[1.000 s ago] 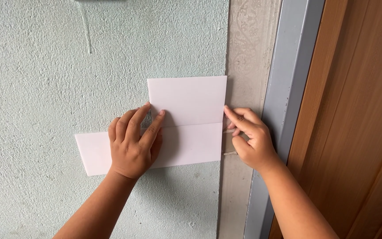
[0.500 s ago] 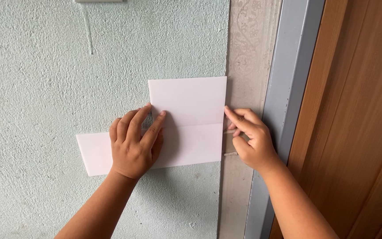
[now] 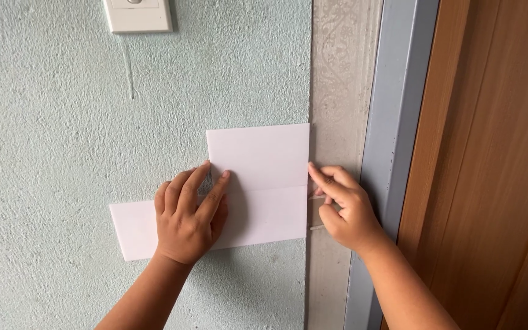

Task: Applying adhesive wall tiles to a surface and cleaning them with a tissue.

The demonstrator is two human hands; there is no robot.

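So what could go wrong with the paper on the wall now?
The white paper is held against the rough wall only by the left hand; if that palm lifts, the sheet could slide or drop. The right hand only pinches at the right edge, so the folded flap might shift and crease crookedly. The bumpy wall could also make a wobbly fold.

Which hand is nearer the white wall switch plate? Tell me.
Left. The left hand lies flat on the folded white paper, below the switch plate; the right hand is farther off, at the paper's right edge.
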